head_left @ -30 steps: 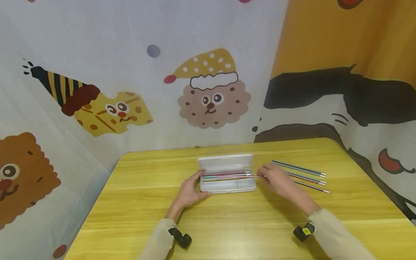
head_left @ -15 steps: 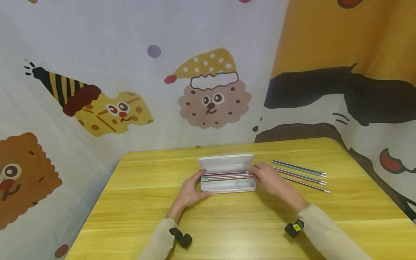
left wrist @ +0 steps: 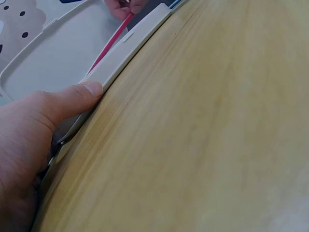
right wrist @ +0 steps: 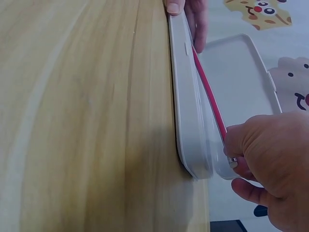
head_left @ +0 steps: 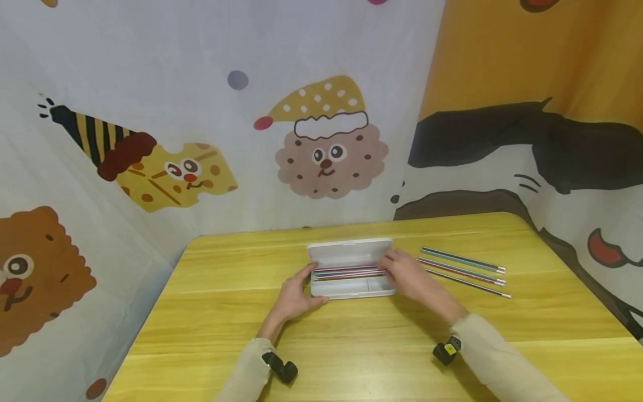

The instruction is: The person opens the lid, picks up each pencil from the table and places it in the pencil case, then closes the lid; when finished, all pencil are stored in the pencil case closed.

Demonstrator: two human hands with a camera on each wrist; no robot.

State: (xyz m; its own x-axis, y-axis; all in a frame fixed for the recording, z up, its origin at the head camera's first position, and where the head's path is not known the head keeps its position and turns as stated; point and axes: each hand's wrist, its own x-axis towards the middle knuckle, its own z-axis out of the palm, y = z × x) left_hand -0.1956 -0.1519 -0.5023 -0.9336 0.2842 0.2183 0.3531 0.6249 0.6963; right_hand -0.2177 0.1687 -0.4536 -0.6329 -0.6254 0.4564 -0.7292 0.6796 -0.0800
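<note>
A white pencil case [head_left: 337, 288] lies on the table with its lid standing up at the back and several pencils [head_left: 346, 273] inside. My left hand [head_left: 292, 300] grips the case's left end, thumb on the front wall and fingers at the rear corner. In the left wrist view the thumb [left wrist: 77, 99] presses the rim. My right hand [head_left: 409, 274] is over the case's right end. Between its thumb and fingers it pinches a red pencil [right wrist: 211, 94] near the metal-banded end. That pencil slants down into the case, its far end hidden behind the wall.
To the right of the case, several striped pencils [head_left: 462, 260] lie side by side on the wooden table [head_left: 351, 346], eraser ends to the right. A curtain [head_left: 201, 111] with cartoon prints hangs behind the table's back edge.
My right hand has moved left with the red pencil, from beside the case to over its right end. My left hand has stayed on the case.
</note>
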